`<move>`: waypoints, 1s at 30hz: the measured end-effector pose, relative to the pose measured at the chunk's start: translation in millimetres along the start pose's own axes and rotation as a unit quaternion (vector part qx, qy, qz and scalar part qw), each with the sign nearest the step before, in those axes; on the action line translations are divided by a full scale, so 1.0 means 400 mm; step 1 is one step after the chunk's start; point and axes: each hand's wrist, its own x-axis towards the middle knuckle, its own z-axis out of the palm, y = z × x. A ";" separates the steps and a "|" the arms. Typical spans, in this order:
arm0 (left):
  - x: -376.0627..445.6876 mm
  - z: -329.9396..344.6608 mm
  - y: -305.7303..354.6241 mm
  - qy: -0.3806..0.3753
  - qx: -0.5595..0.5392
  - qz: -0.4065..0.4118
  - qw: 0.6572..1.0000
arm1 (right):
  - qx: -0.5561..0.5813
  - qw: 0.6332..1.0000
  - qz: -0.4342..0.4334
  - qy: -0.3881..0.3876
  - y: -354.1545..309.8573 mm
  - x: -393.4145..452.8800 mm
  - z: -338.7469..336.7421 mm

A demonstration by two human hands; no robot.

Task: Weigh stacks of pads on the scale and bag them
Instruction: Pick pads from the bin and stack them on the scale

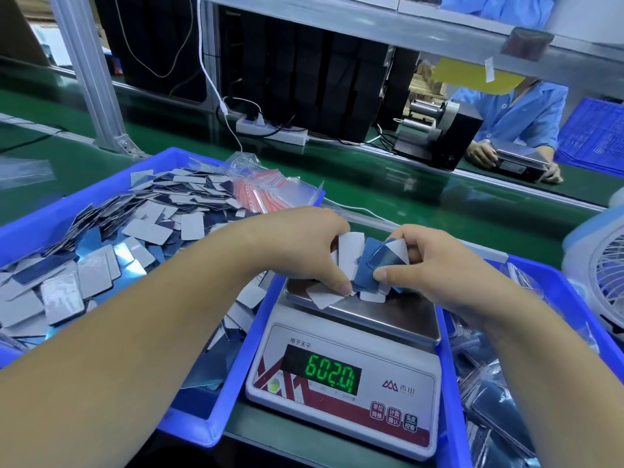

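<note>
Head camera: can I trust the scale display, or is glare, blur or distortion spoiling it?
Head view: the green digits on the scale display are sharp and glare-free; glare hits the loose pads in the left blue bin; wide-angle bending curves the frame edges; the pads between left hand and right hand look slightly soft.

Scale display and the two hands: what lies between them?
In the head view, the scale's steel pan lies between the display and the left hand and right hand, with loose pads on its far edge under the hands.
</note>
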 end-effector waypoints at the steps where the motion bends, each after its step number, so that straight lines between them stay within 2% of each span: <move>1: 0.002 0.003 -0.002 0.005 -0.004 0.001 1.000 | 0.000 1.000 -0.002 0.003 0.002 0.000 0.000; 6: 0.011 0.017 -0.014 0.026 -0.006 0.013 1.000 | -0.007 1.000 -0.010 0.020 0.007 0.003 0.004; 9: 0.014 0.017 -0.019 0.024 -0.013 0.021 0.999 | 0.003 1.000 -0.014 0.006 0.005 0.000 0.003; 16: 0.015 0.027 -0.013 0.030 -0.088 0.098 0.991 | 0.038 0.999 -0.022 -0.022 0.007 -0.004 -0.010; 24: 0.018 0.039 -0.001 0.055 -0.113 0.148 0.981 | 0.075 0.995 -0.052 -0.031 0.012 -0.003 -0.017; 30: 0.023 0.044 -0.007 0.043 -0.137 0.145 0.979 | 0.057 0.995 -0.068 -0.039 0.014 -0.006 -0.016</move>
